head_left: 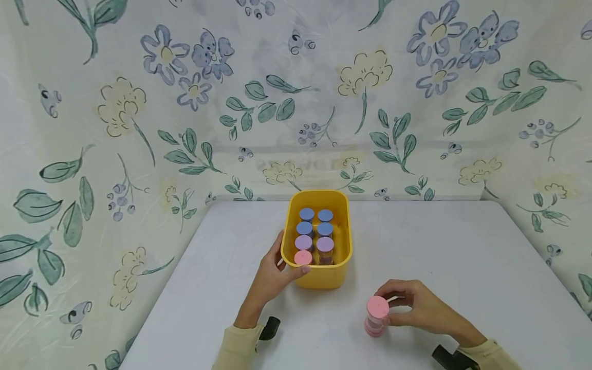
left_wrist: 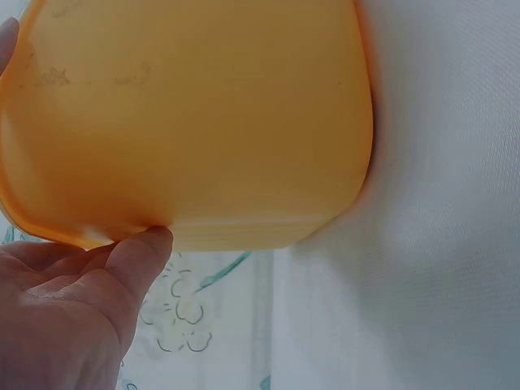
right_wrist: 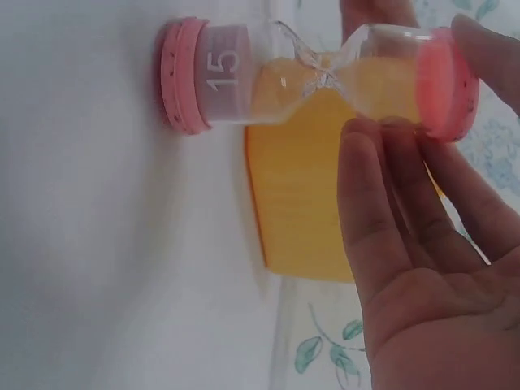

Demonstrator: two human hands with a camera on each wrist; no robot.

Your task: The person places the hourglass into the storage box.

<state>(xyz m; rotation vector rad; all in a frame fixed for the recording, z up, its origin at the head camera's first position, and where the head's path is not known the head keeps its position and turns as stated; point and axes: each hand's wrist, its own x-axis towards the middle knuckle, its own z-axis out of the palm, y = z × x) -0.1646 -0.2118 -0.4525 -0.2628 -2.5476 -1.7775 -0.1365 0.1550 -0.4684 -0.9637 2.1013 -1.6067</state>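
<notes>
My right hand (head_left: 418,307) pinches a pink-capped sand timer (head_left: 375,314) near its top, thumb on one side and fingers on the other. The timer is upright at the front right of the table; in the right wrist view its clear glass narrows at the waist, and "15" shows beside the lower cap (right_wrist: 185,75). With my left hand (head_left: 273,275) I grip the yellow bin (head_left: 324,277) at its near left corner, thumb over the rim. Standing inside the bin are several sand timers with blue caps (head_left: 325,229), purple caps (head_left: 325,244) and one pink cap (head_left: 303,257).
Both hands work over a white table (head_left: 222,257), whose far edge meets a hanging cloth (head_left: 296,118) printed with flowers and leaves. The cloth also runs along the left and right sides. Black wrist cameras (head_left: 270,328) sit at both cuffs.
</notes>
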